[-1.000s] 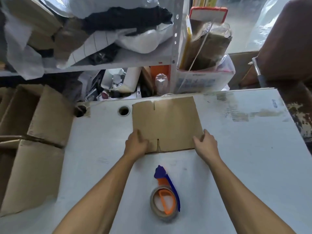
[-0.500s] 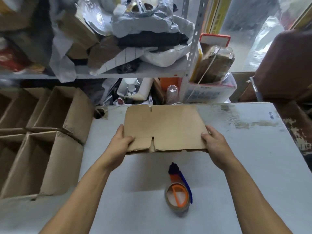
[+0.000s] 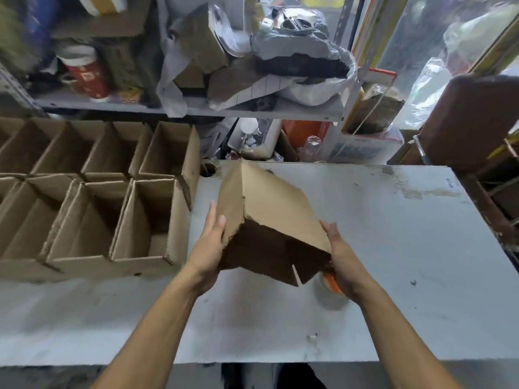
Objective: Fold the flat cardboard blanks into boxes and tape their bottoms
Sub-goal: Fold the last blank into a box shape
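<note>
A person holds a cardboard box [image 3: 269,217], opened from flat into a tilted sleeve, above a white table [image 3: 393,248]. The left hand [image 3: 209,245] presses straight fingers flat against its left side; the right hand [image 3: 341,256] grasps its lower right edge. A tape dispenser [image 3: 331,287] lies on the table partly hidden beneath the right hand. Open boxes [image 3: 92,197] stand in rows at left.

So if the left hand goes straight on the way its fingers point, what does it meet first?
The left hand lies flat on the box, its fingers pointing away along the box's left side. Straight on, it would probably slide along that side toward the hole in the table; depth is unclear.
</note>
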